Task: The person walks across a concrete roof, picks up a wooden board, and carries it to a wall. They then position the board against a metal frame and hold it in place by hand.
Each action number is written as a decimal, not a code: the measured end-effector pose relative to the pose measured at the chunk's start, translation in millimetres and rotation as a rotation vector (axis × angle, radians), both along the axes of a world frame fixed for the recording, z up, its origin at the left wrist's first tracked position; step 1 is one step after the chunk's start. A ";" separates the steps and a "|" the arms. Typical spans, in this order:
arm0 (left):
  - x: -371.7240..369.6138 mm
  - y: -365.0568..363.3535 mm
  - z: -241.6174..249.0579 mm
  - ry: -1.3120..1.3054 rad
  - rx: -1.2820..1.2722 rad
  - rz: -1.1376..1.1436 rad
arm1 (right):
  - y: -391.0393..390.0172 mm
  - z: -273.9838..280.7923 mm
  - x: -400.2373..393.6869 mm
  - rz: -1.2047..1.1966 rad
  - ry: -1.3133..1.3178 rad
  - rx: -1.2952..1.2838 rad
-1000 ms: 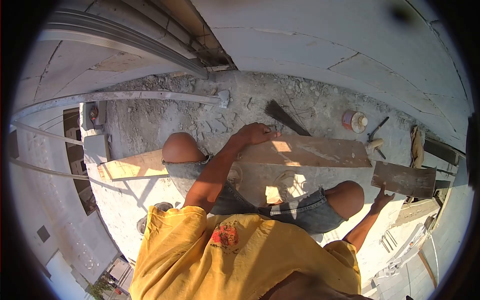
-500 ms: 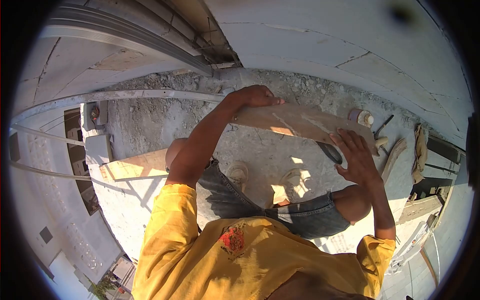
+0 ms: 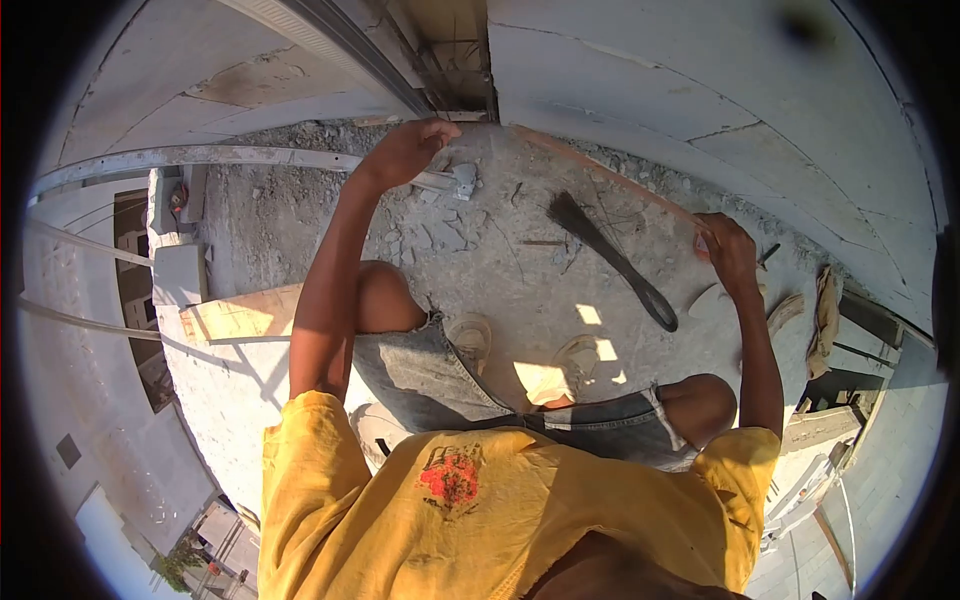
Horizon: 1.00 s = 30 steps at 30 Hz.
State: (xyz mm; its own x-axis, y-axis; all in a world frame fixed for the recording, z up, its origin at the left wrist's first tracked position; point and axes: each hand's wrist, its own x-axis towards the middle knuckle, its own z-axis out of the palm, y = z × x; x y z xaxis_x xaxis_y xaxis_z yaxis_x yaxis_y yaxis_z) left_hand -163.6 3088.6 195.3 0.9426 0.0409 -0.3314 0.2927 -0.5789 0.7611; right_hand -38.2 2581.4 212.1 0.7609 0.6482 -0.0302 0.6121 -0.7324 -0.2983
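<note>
My right hand point(image 3: 728, 252) is closed on the near right end of a long board point(image 3: 620, 183). That board stands on its edge along the foot of the wall, so only its narrow side shows. My left hand point(image 3: 408, 152) is off the board, held out near the base of a metal stud, its fingers loosely bent with nothing seen in them. On the floor between my hands lies a dark bundle of thin wires point(image 3: 615, 250), splayed at one end and looped at the other.
A pale wall point(image 3: 640, 90) runs behind the board. A metal rail point(image 3: 240, 155) crosses at left, near a block point(image 3: 180, 275) and a wooden plank point(image 3: 245, 312). Rubble point(image 3: 435, 235) lies on the floor. A crumpled brown sack point(image 3: 825, 320) is at right.
The board has moved away from me to the wall and turned from showing its face to its edge. My left hand has let go and moved left. The wire bundle is uncovered.
</note>
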 end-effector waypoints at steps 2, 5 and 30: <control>-31.1 39.2 -29.0 0.010 0.069 0.141 | 16.8 0.8 11.7 0.000 -0.013 -0.001; -50.3 68.2 -45.6 0.163 0.032 0.466 | 54.8 -0.1 27.3 0.017 -0.066 0.021; -23.1 70.6 -78.2 -0.422 -0.057 0.607 | 221.0 -22.7 36.0 0.081 -0.192 -0.045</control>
